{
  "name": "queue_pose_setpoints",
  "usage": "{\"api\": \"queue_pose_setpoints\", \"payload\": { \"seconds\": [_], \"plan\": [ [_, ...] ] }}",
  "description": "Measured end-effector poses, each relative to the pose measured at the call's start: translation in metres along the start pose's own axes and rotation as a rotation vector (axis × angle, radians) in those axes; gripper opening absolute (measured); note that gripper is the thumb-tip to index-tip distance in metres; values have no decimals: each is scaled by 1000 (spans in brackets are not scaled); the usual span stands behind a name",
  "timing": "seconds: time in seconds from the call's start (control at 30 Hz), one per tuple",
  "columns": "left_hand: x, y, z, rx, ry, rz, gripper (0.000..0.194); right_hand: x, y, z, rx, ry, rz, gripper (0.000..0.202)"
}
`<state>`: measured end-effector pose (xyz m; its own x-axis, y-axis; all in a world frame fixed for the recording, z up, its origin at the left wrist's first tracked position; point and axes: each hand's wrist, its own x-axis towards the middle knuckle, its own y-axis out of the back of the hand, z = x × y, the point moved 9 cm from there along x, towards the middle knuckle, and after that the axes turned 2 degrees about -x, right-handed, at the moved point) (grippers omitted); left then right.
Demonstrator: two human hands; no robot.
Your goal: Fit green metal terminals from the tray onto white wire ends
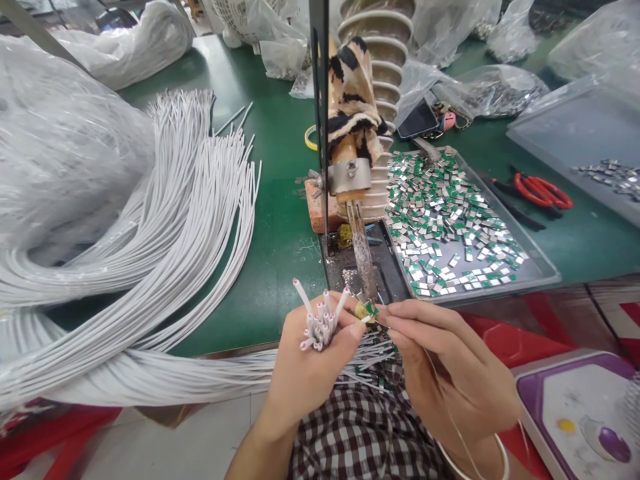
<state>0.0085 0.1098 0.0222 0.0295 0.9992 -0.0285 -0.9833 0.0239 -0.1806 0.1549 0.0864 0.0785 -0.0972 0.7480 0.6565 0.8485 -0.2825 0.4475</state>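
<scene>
My left hand is closed around a bundle of white cables, whose pinkish-red tips stick up out of the fist. Between its thumb and forefinger, one cable end points right to a small green circuit board. Opposite it, my right hand pinches a thin solder wire that trails down past the palm. Right above the board is the tip of a mounted soldering iron; whether they touch, I cannot tell. Fingers hide part of the board.
A clear tray of small green-and-silver boards stands right of the iron. Long white cables cover the table's left side. Red-handled pliers, a ribbed hose, a brick and plastic bags lie around.
</scene>
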Motion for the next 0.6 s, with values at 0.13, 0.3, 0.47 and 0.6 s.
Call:
{"api": "queue_pose_setpoints", "payload": {
  "seconds": [0.13, 0.3, 0.47, 0.6],
  "plan": [
    [-1, -3, -3, 27, 25, -7, 22, -5, -5, 11, 62, -103, -30, 30],
    [-6, -10, -4, 136, 20, -64, 19, -5, -13, 24, 156, -253, -49, 25],
    [-18, 7, -20, 51, 53, 36, 21, -6, 0, 33, 365, -331, -59, 24],
    [-34, 29, -38, -296, 74, 250, 35, -6, 10, 25, 261, -300, -117, 24]
  ]
}}
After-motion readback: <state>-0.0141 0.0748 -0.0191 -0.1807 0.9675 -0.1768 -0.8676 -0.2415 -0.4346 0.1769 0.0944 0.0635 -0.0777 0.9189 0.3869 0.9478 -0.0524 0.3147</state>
